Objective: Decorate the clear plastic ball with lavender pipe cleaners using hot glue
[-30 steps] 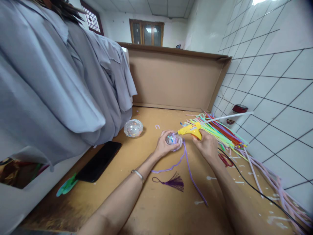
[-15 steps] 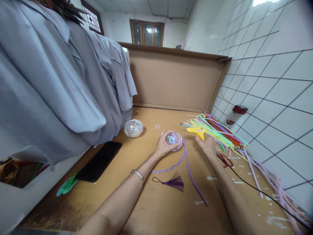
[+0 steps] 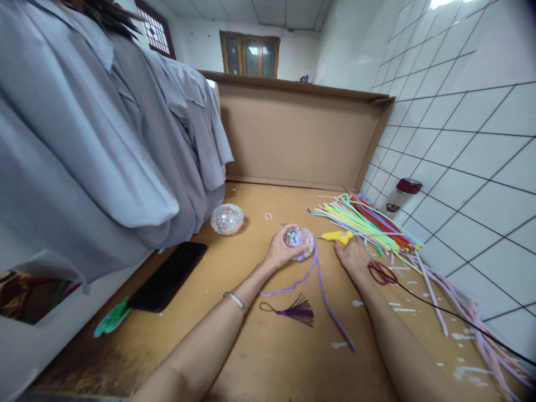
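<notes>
Your left hand (image 3: 280, 248) is gripping the ball (image 3: 298, 237); your right hand (image 3: 353, 257) is gripping the glue gun (image 3: 338, 237). Its nozzle (image 3: 320, 237) is pointing toward your left hand, so a slip is risking a burn.

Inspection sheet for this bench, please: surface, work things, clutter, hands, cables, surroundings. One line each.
Surface: tan table, whitish marks at right, dark staining at front left.
Work things: clear ball in hand; yellow glue gun, nozzle at the ball's right side, contact unclear; purple strands trailing from the ball.
Clutter: second clear round piece, purple tassel, black phone, red-handled scissors, colored stems.
Hands: left hand grips the ball; right hand grips the gun.
Cables: black cord running past the scissors to the right edge; plug not seen.
Surroundings: cardboard panel behind, tiled wall right, grey clothing left.
</notes>
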`<state>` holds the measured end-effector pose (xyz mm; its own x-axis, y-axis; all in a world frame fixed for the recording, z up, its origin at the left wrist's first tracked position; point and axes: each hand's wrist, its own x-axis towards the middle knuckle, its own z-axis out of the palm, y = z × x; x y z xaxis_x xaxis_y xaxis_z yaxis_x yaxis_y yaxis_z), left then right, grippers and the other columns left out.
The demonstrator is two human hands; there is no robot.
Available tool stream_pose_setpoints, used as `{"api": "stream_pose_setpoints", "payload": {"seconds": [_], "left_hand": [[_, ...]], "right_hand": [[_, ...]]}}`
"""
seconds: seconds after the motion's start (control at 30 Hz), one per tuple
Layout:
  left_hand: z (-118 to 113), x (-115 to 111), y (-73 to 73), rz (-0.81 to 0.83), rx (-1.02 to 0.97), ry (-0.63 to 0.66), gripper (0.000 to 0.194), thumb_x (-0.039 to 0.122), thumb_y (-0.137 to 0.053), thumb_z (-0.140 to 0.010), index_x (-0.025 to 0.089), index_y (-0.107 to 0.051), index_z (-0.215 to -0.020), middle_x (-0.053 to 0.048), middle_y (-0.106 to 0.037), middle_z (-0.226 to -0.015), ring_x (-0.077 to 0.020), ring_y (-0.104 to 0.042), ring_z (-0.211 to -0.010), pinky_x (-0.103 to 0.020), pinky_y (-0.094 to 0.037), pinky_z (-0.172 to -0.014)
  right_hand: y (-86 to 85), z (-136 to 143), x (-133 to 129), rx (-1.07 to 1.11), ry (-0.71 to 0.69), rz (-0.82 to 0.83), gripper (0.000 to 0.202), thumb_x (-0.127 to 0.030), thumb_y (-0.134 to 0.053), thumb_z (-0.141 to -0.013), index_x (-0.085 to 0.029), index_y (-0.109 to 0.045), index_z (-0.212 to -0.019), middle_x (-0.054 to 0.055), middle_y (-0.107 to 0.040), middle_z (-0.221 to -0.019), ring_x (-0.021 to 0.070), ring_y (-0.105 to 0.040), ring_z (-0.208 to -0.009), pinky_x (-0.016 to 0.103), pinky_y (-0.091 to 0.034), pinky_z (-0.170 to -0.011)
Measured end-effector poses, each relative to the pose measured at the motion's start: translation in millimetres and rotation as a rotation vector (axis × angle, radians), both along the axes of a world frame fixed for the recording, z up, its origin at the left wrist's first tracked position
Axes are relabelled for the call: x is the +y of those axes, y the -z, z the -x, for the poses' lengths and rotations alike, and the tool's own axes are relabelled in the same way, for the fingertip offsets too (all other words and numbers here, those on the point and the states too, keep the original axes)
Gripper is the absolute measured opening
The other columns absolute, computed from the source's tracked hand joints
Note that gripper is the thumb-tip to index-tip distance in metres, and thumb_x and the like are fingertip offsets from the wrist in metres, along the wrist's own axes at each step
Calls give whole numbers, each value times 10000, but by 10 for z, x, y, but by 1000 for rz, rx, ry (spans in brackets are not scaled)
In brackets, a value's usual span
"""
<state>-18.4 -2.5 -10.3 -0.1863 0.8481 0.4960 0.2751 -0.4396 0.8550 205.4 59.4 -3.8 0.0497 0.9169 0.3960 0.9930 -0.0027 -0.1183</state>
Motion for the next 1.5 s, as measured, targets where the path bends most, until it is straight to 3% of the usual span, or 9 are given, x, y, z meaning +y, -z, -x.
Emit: {"api": "stream_pose_setpoints", "payload": {"seconds": [0.13,0.23,0.4,0.53,0.63,0.73,1.1,1.5], "left_hand": [[-5,-21,-20,46,-27,15,580,286,-853,-595,197,-617,-1118,-67,-637,-1200,-241,-618,-1102,-375,-481,-1008],[-9,-25,-24,53,-44,13,607,279,-858,-585,195,-616,-1135,-69,-645,-1193,-243,-618,-1104,-378,-476,-1018],[-10,-2,-12,33,-65,-5,606,288,-859,-585,190,-622,-1134,-79,-642,-1185,-249,-614,-1105,-393,-472,-1022],[9,22,-2,44,-71,-6,610,291,-859,-586,189,-611,-1133,-80,-636,-1186,-246,-609,-1106,-393,-466,-1028],[27,32,-2,75,-77,-4,603,276,-849,-593,183,-600,-1134,-78,-643,-1157,-242,-618,-1086,-390,-478,-1015],[36,36,-3,88,-86,5,597,275,-839,-601,180,-592,-1136,-74,-650,-1132,-240,-624,-1071,-385,-490,-999],[25,63,15,65,-72,17,606,309,-840,-597,187,-589,-1135,-69,-632,-1138,-237,-614,-1075,-376,-479,-1003],[16,70,25,41,-51,23,606,318,-835,-605,186,-588,-1142,-73,-631,-1126,-240,-614,-1069,-382,-476,-1001]], "right_hand": [[-16,11,-41,-68,30,-93,459,-407,-501,-879,3,-611,-1053,282,-615,-1025,378,-599,-962,440,-434,-775],[-51,39,-58,-10,-60,-246,381,-342,-478,-884,-41,-590,-1087,262,-592,-1057,380,-550,-1002,481,-409,-817],[-128,329,-30,381,-510,-439,260,-215,-411,-868,-155,-608,-1027,146,-595,-1000,295,-545,-989,440,-425,-860],[-188,731,-24,759,-817,-324,216,-222,-439,-829,-211,-623,-940,67,-611,-921,224,-574,-860,365,-470,-784],[-199,935,-46,997,-836,-180,206,-249,-458,-789,-220,-635,-892,41,-626,-877,205,-582,-811,343,-480,-750],[-188,979,-89,1063,-863,-117,194,-256,-465,-756,-224,-642,-831,33,-626,-842,205,-581,-823,334,-479,-757],[-216,902,-119,943,-980,-110,226,-209,-462,-790,-243,-672,-867,35,-605,-868,213,-560,-897,348,-465,-815],[-214,897,-94,851,-976,-105,240,-208,-449,-817,-249,-683,-853,38,-578,-875,215,-553,-916,365,-465,-840]]}}
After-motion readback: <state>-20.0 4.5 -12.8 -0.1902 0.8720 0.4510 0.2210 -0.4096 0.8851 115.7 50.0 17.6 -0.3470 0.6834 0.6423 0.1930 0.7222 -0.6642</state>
